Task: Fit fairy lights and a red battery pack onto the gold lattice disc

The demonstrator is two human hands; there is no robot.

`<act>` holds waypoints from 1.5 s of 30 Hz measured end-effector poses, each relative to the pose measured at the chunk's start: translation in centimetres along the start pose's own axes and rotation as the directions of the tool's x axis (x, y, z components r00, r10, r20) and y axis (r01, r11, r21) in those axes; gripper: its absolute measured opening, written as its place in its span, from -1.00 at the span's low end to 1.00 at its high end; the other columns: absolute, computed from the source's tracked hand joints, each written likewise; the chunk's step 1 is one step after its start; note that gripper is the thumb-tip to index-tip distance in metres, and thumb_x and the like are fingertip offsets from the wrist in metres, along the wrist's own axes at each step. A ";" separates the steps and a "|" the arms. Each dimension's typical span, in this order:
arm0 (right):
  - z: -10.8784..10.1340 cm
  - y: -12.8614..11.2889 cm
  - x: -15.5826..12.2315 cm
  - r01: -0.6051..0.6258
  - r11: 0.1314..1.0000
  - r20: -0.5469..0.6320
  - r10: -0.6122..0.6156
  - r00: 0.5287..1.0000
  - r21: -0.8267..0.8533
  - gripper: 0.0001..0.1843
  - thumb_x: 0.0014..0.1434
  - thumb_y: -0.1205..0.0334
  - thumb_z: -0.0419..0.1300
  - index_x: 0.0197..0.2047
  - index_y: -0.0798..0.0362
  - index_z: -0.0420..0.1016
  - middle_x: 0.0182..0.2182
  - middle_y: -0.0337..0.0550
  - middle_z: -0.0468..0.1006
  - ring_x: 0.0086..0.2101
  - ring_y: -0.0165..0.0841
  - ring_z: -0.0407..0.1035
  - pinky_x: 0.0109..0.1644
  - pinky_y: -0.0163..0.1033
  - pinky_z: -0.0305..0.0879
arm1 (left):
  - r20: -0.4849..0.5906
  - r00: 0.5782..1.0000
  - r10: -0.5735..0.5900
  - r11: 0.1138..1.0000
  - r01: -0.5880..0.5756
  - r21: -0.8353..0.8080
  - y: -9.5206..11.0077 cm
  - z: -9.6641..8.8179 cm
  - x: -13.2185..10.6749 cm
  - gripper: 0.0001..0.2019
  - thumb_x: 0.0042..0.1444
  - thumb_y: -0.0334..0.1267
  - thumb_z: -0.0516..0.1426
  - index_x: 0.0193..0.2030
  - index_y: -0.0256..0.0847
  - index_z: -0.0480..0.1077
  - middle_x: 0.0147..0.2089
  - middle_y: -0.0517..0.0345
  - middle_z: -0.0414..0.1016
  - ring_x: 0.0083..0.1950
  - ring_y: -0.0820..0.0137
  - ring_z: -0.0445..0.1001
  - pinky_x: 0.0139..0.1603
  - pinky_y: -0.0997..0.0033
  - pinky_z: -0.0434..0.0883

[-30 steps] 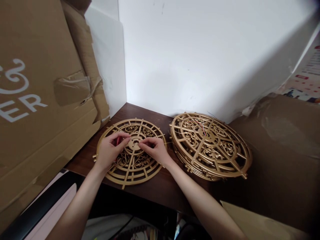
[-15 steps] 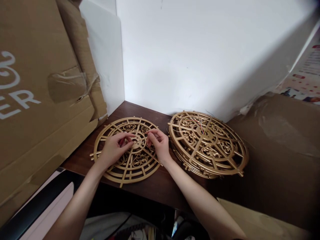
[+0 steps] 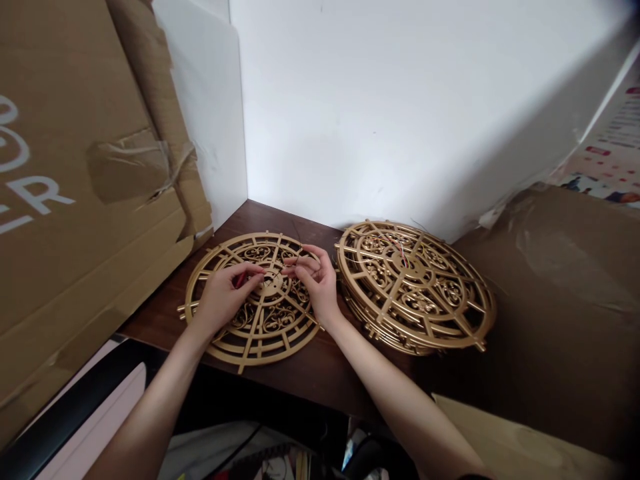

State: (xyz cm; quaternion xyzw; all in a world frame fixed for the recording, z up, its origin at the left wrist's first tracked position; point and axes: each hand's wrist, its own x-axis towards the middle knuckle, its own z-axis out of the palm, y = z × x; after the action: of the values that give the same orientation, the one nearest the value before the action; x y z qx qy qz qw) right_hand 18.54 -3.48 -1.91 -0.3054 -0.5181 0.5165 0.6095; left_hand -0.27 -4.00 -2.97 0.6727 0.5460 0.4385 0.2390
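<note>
A round gold openwork disc [image 3: 260, 327] lies flat on the dark wooden table [image 3: 310, 373]. My left hand [image 3: 223, 297] rests on its left half, fingers pinched on a small red piece near the hub. My right hand [image 3: 315, 280] is at the hub's right side, palm turned up, thumb and fingers pinching a thin dark wire that rises from the centre. To the right lies a stack of similar gold discs [image 3: 415, 287], with thin red and white wires across its top.
A large cardboard box [image 3: 75, 173] with white lettering leans at the left. A white wall [image 3: 400, 100] closes the back. Brown taped cardboard [image 3: 560, 280] fills the right, and a printed sheet [image 3: 610, 160] hangs above it. Clutter lies below the table's front edge.
My right hand has turned palm up and lifted slightly at the hub, drawing the thin wire upward. My left hand has stayed pinched near the centre.
</note>
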 end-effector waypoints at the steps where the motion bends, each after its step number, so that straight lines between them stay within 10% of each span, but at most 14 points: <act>1: 0.0 0.0 0.0 0.001 1.000 0.012 -0.001 1.000 -0.005 -0.52 0.09 0.14 0.29 0.03 -0.02 0.20 -0.13 -0.08 0.60 -0.24 -0.32 0.55 -0.05 -0.13 0.46 | -0.008 1.000 0.001 1.000 -0.001 -0.007 -0.1 0.0 0.0 -0.72 0.08 -0.04 0.18 -0.25 -0.18 0.57 -0.50 0.23 0.46 -0.49 0.44 0.27 -0.45 0.46 0.18; 16: -0.5 1.0 0.0 0.129 0.967 0.268 -0.067 0.961 -0.222 -0.56 0.17 0.26 0.17 0.14 -0.06 0.36 0.35 -0.05 0.14 0.23 -0.19 0.23 0.17 -0.12 0.35 | 0.093 0.996 0.008 0.992 -0.020 0.126 1.8 0.1 0.2 -0.79 0.02 -0.12 0.17 -0.33 -0.17 0.57 -0.51 0.21 0.47 -0.51 0.42 0.28 -0.43 0.45 0.18; 24: -0.3 0.9 0.1 0.206 0.892 0.287 -0.091 0.954 -0.403 -0.72 0.20 0.42 0.06 -0.24 0.02 0.60 -0.09 -0.09 0.62 -0.01 -0.32 0.48 0.14 -0.14 0.34 | -0.070 0.997 0.013 0.999 -0.010 0.040 0.6 -0.1 -0.5 -0.79 0.08 -0.10 0.17 -0.29 -0.17 0.56 -0.51 0.24 0.43 -0.50 0.45 0.26 -0.44 0.46 0.18; 33: -0.1 1.0 0.1 0.381 0.791 0.517 -0.097 0.850 -0.478 -0.56 0.13 0.57 -0.01 -0.19 -0.02 0.62 0.03 -0.14 0.56 0.07 -0.34 0.41 0.21 -0.12 0.27 | -0.028 0.998 0.050 0.994 -0.053 -0.096 0.6 -0.2 -0.7 -0.78 0.08 -0.11 0.20 -0.23 -0.16 0.59 -0.42 0.19 0.53 -0.46 0.45 0.32 -0.42 0.47 0.23; 45: 0.0 0.6 0.0 0.256 0.868 0.427 -0.057 0.903 -0.425 -0.72 0.17 0.42 0.12 -0.18 -0.02 0.62 -0.13 -0.14 0.63 -0.06 -0.32 0.50 0.11 -0.13 0.36 | -0.076 0.994 0.081 0.990 -0.089 -0.111 1.8 -0.5 -0.8 -0.80 0.05 -0.11 0.22 -0.27 -0.15 0.60 -0.27 0.09 0.63 -0.29 0.34 0.49 -0.26 0.39 0.37</act>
State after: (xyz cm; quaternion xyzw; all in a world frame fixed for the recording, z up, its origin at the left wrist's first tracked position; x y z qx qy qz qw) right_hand 18.37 -3.30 -2.44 -0.2881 -0.7649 0.3738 0.4384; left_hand 0.20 -5.41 -1.55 0.6646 0.4989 0.5025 0.2385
